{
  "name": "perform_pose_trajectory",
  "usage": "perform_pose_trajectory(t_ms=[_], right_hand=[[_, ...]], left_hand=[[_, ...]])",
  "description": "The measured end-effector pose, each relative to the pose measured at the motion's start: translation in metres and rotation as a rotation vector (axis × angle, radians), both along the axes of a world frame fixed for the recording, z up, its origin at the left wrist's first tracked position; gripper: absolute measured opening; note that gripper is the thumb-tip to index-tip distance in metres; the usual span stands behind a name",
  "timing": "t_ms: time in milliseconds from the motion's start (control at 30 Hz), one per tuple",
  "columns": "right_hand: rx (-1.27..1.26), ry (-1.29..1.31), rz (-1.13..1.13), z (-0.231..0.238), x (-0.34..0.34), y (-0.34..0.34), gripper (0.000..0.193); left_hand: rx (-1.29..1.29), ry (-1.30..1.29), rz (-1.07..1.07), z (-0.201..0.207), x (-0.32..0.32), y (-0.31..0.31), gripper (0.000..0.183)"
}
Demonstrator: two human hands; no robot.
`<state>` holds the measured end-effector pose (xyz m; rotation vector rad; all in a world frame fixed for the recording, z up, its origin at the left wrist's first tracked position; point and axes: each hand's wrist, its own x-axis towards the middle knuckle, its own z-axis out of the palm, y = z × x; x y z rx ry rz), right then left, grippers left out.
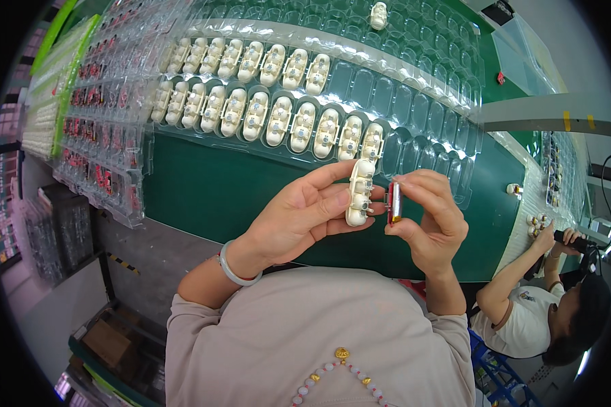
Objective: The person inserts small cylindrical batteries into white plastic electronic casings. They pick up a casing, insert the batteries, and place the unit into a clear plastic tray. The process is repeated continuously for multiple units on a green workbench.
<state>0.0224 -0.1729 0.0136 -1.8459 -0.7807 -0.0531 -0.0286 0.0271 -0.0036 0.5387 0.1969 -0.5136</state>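
My left hand is closed around a cream-white oblong plastic housing, held upright with its open, recessed side facing right. Between the thumb and fingertips of my right hand is a small silver battery pack with a red circuit board along its left side. The pack is just right of the housing, with a narrow gap between them. Directly beyond my hands lies a clear blister tray whose left part carries rows of similar cream housings. Its right pockets hold none.
Stacked clear trays with red parts stand at the left. Another clear tray lies at the back with one loose housing. The green tabletop runs below the trays. A co-worker handles similar pieces at the right.
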Motion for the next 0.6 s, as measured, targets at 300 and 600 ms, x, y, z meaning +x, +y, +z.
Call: perform_pose_trajectory(t_ms=[300,600], right_hand=[[0.079,0.127,-0.032,-0.016,-0.007,0.005,0.044],[0.144,0.237,-0.088,-0.019,-0.01,0.007,0.039]], left_hand=[[0.001,0.011,0.0,0.006,0.002,-0.005,0.049],[0.004,0.011,0.013,0.005,0.001,-0.005,0.05]])
